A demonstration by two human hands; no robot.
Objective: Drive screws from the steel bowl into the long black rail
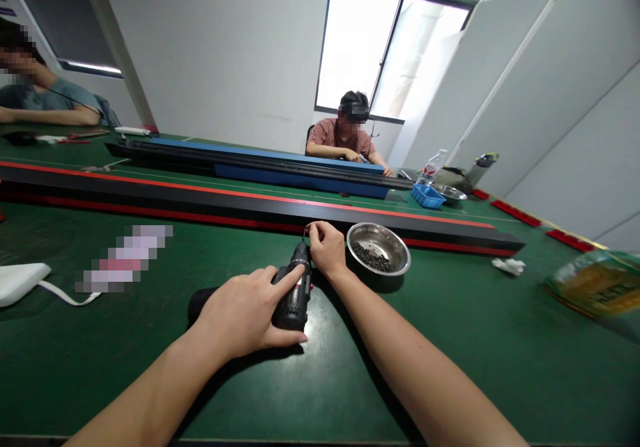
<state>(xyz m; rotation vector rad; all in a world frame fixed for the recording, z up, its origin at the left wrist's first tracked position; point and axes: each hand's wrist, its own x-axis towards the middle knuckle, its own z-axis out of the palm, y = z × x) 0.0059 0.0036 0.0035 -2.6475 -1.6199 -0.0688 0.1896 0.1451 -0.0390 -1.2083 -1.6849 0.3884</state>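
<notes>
My left hand (250,310) is wrapped round a black cordless drill (295,297), which lies on its side with its bit toward the long black bar. My right hand (327,247) pinches at the tip of the drill bit (304,235); whatever small piece is between the fingers is too small to name. Just beyond the fingertips runs the long black bar with red edges (250,208). A steel bowl (403,260) stands right of my right hand, with many small dark screws (370,257) in it.
A crumpled tissue (509,266) and a yellow-green plastic bag (595,284) lie at the right. A white device (23,284) with a cable is at the left. Beyond are blue and black bars (300,177), a blue basket (427,197), a bottle (434,166) and two seated people.
</notes>
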